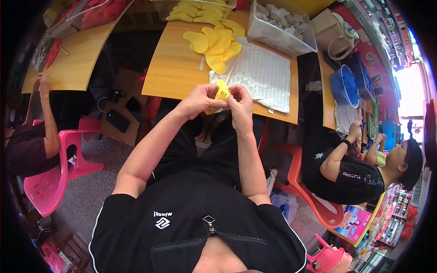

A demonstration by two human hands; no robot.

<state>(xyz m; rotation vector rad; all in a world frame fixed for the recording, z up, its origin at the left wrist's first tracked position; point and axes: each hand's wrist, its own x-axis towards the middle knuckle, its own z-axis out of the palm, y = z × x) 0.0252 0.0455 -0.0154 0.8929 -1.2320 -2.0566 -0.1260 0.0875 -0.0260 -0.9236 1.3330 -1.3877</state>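
Note:
Between my left hand (198, 101) and my right hand (241, 102), a bunched yellow fabric piece (222, 90) is pinched just above the table's near edge. The fingers of both hands are closed round it from either side. Right beyond them, a folded white ribbed cloth (261, 75) lies flat on the wooden table. A loose pile of yellow curved, sock-shaped pieces (214, 42) rests at the far middle. Part of the held piece is hidden by my fingers.
A clear plastic bin (302, 38) of crumpled whitish pieces stands at the far right of the table (170, 61). More yellow pieces (191, 12) lie at the back. People sit at tables on the left and right, with a pink chair (50, 191) and a red chair (314, 204).

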